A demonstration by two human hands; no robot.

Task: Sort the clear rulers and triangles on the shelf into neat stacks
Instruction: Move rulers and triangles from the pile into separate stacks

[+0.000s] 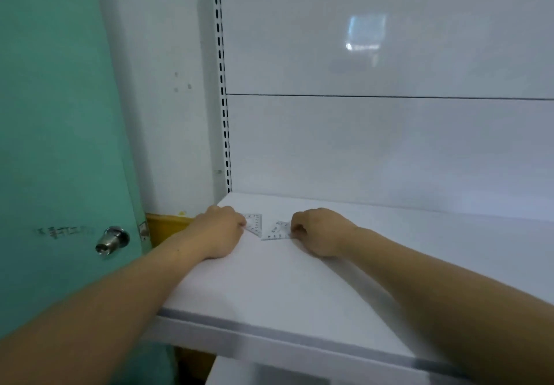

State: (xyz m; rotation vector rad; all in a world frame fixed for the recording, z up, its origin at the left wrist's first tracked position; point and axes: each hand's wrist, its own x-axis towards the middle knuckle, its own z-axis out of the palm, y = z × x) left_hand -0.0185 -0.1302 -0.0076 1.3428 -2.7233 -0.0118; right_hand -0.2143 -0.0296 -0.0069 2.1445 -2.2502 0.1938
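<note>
Clear triangles with dark tick marks lie on a white shelf beside a green door.

No legible text on triangles, door

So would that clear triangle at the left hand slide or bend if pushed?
Likely slide: the left triangle lies flat on a glossy shelf. It looks like thin, rigid plastic, so probably light and hardly bending.

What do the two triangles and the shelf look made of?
The left triangle and right triangle: probably clear plastic; the white shelf shows through, with dark printed scale marks. The shelf: smooth, white, faintly glossy; painted metal or laminate, cannot tell which.
</note>
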